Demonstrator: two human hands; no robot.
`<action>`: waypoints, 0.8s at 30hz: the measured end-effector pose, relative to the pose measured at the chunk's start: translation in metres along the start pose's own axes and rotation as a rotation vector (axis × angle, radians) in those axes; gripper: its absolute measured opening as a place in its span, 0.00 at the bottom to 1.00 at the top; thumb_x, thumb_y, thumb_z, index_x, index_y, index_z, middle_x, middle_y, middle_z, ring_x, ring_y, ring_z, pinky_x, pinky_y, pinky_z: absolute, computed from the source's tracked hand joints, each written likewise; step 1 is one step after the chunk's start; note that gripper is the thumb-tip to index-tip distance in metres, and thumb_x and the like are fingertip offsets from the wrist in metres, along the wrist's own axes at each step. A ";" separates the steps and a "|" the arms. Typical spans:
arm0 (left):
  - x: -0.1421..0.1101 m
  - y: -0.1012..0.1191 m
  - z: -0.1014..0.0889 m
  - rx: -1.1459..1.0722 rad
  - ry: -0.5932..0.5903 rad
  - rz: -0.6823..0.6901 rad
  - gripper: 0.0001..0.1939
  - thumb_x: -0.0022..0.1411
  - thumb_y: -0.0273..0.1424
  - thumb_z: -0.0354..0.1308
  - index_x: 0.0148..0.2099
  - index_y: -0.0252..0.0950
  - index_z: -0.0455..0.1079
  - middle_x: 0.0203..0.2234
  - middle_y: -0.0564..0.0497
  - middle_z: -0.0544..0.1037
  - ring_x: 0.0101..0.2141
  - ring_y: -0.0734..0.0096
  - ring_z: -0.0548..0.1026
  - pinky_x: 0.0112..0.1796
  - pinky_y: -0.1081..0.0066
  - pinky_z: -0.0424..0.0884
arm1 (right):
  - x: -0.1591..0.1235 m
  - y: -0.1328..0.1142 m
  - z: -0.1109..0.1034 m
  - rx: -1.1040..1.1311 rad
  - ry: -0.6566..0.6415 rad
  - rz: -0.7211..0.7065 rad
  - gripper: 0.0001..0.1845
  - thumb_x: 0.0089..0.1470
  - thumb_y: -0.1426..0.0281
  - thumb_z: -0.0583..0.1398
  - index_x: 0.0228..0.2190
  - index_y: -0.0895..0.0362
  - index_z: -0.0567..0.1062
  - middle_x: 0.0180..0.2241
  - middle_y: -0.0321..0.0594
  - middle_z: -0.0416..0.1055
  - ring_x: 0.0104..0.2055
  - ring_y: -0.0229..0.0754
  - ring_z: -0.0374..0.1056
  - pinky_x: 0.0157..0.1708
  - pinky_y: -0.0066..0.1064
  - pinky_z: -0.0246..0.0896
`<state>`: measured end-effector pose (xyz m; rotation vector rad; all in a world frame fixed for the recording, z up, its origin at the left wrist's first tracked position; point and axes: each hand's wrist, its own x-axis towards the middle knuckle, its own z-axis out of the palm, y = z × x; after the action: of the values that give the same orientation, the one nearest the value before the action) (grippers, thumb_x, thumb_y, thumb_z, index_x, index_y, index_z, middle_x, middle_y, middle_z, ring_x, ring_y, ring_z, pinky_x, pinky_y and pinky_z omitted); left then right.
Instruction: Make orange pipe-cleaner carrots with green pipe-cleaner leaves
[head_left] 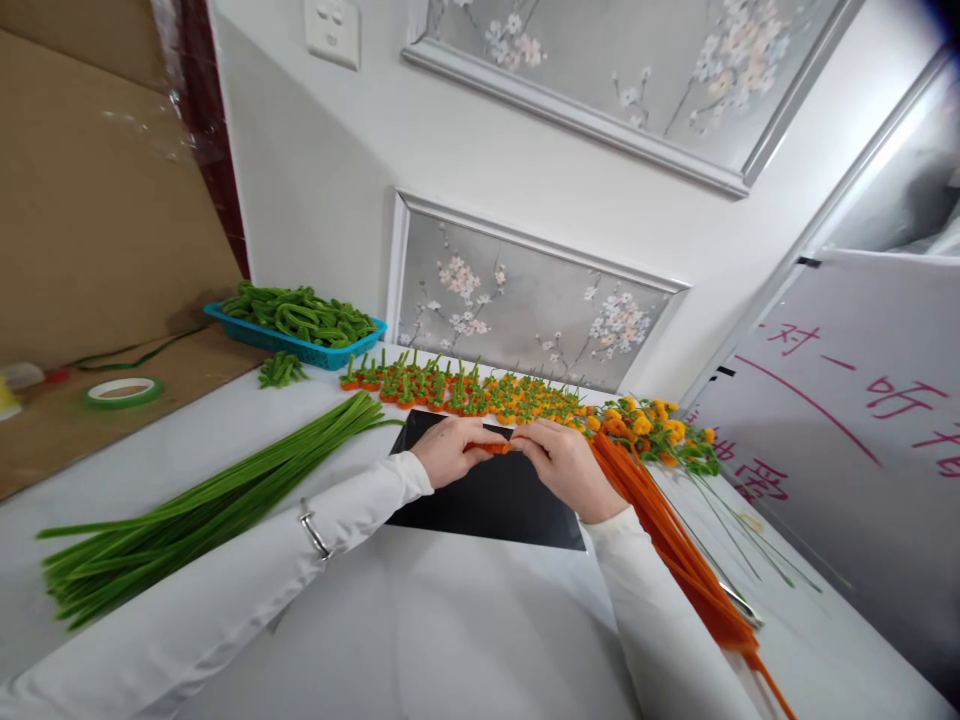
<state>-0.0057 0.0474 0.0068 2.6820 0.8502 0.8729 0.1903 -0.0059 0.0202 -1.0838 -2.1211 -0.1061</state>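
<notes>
Over a black mat [480,512], my left hand [454,450] and my right hand [564,464] meet with fingers closed on a short orange pipe cleaner piece [495,449]. The fingertips cover both its ends, so its full shape is hidden. To the right of my right hand lies a bundle of long orange pipe cleaners [667,545]. A bundle of long green pipe cleaners [217,500] lies to the left, partly behind my left sleeve. Beyond the mat stand rows of small orange and yellow flower heads [465,388] with green stems.
A blue basket [330,357] of green curled pieces stands at the back left, near a small green pile [282,370]. Green tape [124,392] lies on cardboard. Finished-looking yellow flowers [652,430] lie at right; a metal tool [739,603] is partly under the orange bundle.
</notes>
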 end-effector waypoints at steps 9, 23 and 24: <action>-0.001 0.008 0.001 -0.081 -0.003 0.049 0.11 0.57 0.25 0.55 0.40 0.38 0.77 0.23 0.53 0.68 0.25 0.75 0.66 0.29 0.76 0.60 | 0.003 0.013 0.003 0.131 0.115 0.081 0.06 0.54 0.69 0.58 0.29 0.54 0.76 0.29 0.37 0.74 0.32 0.39 0.68 0.35 0.28 0.60; 0.002 -0.002 0.014 -0.377 0.155 -0.201 0.16 0.51 0.26 0.58 0.45 0.35 0.75 0.40 0.47 0.78 0.39 0.67 0.76 0.43 0.70 0.69 | -0.004 0.018 0.010 0.221 -0.219 0.180 0.12 0.56 0.70 0.54 0.24 0.56 0.72 0.19 0.32 0.70 0.23 0.34 0.65 0.27 0.23 0.56; 0.002 -0.003 0.014 -0.356 0.169 -0.202 0.17 0.51 0.26 0.58 0.45 0.35 0.75 0.41 0.48 0.78 0.40 0.66 0.75 0.44 0.69 0.69 | -0.004 0.016 0.012 0.238 -0.214 0.200 0.11 0.57 0.69 0.53 0.26 0.56 0.72 0.18 0.31 0.69 0.22 0.34 0.65 0.27 0.24 0.56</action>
<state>0.0025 0.0511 -0.0042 2.2021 0.8855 1.0949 0.1966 0.0059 0.0050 -1.1975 -2.1300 0.3632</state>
